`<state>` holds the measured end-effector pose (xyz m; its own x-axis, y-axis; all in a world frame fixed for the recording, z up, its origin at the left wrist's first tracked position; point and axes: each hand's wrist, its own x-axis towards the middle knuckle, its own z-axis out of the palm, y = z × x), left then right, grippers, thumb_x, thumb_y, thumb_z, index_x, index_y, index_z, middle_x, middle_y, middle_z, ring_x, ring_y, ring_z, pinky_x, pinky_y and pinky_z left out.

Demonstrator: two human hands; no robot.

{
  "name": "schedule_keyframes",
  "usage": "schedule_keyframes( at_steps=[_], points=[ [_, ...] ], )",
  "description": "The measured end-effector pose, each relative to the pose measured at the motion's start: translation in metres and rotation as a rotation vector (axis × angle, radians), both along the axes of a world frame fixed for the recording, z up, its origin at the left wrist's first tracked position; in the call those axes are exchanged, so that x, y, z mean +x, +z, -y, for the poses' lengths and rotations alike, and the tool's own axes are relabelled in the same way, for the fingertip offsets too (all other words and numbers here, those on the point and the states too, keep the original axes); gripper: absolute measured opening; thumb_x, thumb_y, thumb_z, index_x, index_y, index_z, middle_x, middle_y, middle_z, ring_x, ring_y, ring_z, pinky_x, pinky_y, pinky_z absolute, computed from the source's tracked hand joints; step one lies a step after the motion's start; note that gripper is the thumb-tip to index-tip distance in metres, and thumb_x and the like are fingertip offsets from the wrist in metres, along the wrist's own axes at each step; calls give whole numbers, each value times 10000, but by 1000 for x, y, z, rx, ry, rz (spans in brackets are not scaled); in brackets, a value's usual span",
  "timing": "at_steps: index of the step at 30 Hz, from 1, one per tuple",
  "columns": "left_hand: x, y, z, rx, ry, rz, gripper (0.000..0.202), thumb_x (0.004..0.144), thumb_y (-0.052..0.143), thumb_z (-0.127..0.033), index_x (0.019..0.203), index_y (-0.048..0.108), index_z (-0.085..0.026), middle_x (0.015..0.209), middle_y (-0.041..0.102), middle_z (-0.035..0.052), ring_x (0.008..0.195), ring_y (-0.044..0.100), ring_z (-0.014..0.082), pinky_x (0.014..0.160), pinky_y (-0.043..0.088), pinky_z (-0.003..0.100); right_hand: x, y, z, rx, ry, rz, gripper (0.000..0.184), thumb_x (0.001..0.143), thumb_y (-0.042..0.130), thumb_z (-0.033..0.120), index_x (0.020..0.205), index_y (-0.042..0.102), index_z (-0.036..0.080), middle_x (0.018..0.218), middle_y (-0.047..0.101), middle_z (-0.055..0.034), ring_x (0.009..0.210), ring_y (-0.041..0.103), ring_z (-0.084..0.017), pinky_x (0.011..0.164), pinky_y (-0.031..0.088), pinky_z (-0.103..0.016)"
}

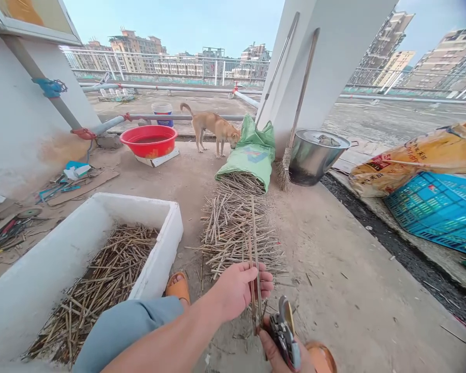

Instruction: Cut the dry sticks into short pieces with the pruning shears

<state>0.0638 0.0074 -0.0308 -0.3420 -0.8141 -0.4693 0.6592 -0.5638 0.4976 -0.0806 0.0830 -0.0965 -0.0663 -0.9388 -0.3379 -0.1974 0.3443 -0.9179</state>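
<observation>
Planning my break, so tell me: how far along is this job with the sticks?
Done, it seems: the white box already holds a heap of short sticks. In hand: the left hand grips a few long sticks, with shears in the right hand beside them. Left, probably: the big loose pile on the ground, reaching the green sack, though I can't be sure it's untouched.

Pretty basic getup here: blue-grey pants (128,326) or shorts, can't tell which from this angle, in a soft-looking matte cloth, plus 2 orange slide sandals (177,288) with a wide strap. The forearm (166,336) is bare, right up to the frame edge.
</observation>
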Motion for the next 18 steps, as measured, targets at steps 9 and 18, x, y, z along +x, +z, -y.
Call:
schedule_keyframes(
  at_steps=[9, 18],
  points=[
    [-4, 1, 1, 32, 2, 24, 102, 828, 457, -128, 868, 546, -98, 763, 601, 81, 634, 578, 134, 659, 447, 303, 0, 9, -2, 34, 79, 26, 445, 619, 660, 554, 839, 668, 168, 686, 646, -49, 596, 541, -196, 530, 464, -279],
    [-5, -3, -1, 5, -33, 99, 69, 808, 503, -158, 858, 515, -112, 716, 541, 30, 554, 484, 76, 581, 384, 237, 2, 21, -2, 183, 131, 71, 491, 651, 625, 582, 889, 647, 154, 796, 662, -82, 713, 570, -241, 612, 475, -300]
  ],
)
